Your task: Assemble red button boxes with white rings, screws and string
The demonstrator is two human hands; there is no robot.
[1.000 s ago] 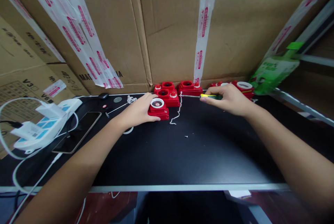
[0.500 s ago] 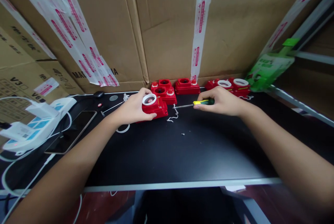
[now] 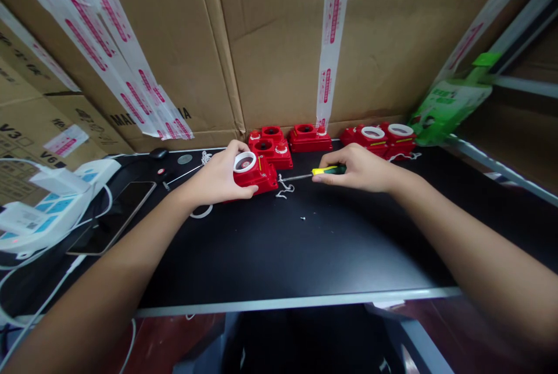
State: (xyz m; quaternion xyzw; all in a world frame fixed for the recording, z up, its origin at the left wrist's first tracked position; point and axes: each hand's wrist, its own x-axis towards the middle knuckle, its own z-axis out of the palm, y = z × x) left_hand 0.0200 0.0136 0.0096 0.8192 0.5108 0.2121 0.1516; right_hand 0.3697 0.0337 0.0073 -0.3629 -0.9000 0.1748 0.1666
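Observation:
My left hand (image 3: 220, 175) is closed around a red box-shaped housing (image 3: 263, 176) with a white ring (image 3: 244, 161) on its face, tilted on the black table. In my right hand (image 3: 357, 168) is a screwdriver (image 3: 328, 171) with a yellow and dark green handle. Its shaft points left, with the tip close to the housing's right end; whether it touches cannot be made out. A white cord (image 3: 285, 188) lies by the tip. On the table nearer to me is a small screw (image 3: 302, 218).
Behind stand more red housings (image 3: 310, 139), and two with white rings (image 3: 400, 140) sit further right beside a green pouch (image 3: 453, 107). A phone (image 3: 114, 217), a white power strip (image 3: 52, 205) and cables lie left. Cardboard boxes (image 3: 279, 43) wall the back.
The screwdriver in my right hand has moved left, its tip now nearer the housing and cord. My left hand keeps its hold. The view has shifted slightly.

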